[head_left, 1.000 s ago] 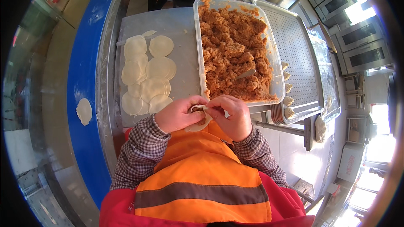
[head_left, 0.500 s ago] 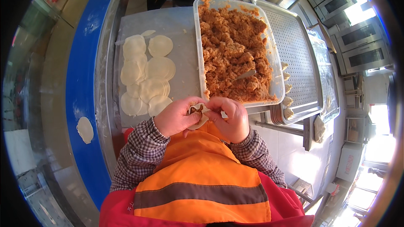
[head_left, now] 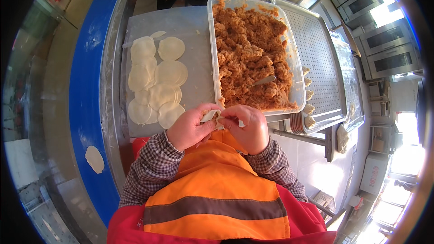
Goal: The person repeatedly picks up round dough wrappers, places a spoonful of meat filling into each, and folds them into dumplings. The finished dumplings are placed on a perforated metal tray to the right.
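You seemed to be pleating: your left hand (head_left: 192,129) cradled the dough wrapper (head_left: 210,115), fingers curled round it, while your right hand (head_left: 246,125) pinched its edge between closed fingertips. The tub (head_left: 302,81) lay at one o'clock. The opening apparently called for pinching together. Your forearms (head_left: 151,167) angled in from seven and five o'clock.

white box (head_left: 379,172), right: line of red lettering (head_left: 374,176) on its side, small and blurred | red garment (head_left: 124,221), wearer's left: few small pale characters (head_left: 140,222), too small to read surely | no other legible text
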A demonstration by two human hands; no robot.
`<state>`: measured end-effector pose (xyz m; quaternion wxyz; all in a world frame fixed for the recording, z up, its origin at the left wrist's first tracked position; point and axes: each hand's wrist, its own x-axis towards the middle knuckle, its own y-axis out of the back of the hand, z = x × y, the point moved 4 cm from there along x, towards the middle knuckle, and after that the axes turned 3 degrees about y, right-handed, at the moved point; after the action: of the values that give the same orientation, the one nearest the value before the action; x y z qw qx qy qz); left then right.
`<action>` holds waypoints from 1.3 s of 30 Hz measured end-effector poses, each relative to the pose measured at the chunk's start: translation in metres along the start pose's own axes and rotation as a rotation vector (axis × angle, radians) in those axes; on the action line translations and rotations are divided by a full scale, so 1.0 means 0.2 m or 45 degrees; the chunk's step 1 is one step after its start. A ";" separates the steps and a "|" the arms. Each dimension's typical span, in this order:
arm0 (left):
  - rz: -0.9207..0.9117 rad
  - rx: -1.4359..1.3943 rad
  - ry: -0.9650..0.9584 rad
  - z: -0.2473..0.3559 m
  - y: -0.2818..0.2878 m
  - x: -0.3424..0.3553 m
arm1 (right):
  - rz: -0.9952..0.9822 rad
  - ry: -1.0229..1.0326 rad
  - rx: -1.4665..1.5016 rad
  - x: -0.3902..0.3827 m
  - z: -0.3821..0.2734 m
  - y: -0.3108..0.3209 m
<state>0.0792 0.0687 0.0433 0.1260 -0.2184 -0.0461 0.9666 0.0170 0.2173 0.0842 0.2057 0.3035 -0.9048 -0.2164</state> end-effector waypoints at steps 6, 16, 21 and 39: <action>-0.130 0.107 -0.037 0.05 -0.02 0.02 | -0.001 0.022 -0.034 -0.01 -0.02 -0.01; -0.017 -0.246 -0.107 -0.06 -0.02 0.03 | 0.050 0.018 -0.128 -0.01 -0.03 -0.02; -0.087 -0.217 -0.057 -0.08 0.01 0.07 | 0.086 -0.054 -0.039 -0.02 -0.01 -0.02; 0.488 -0.233 -0.392 -0.05 -0.02 0.01 | 0.094 0.145 -0.005 -0.02 -0.02 -0.08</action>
<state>0.0825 0.0730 0.0330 -0.0883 -0.0841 -0.1095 0.9865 0.0291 0.2087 0.0779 0.2653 0.2812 -0.9018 -0.1929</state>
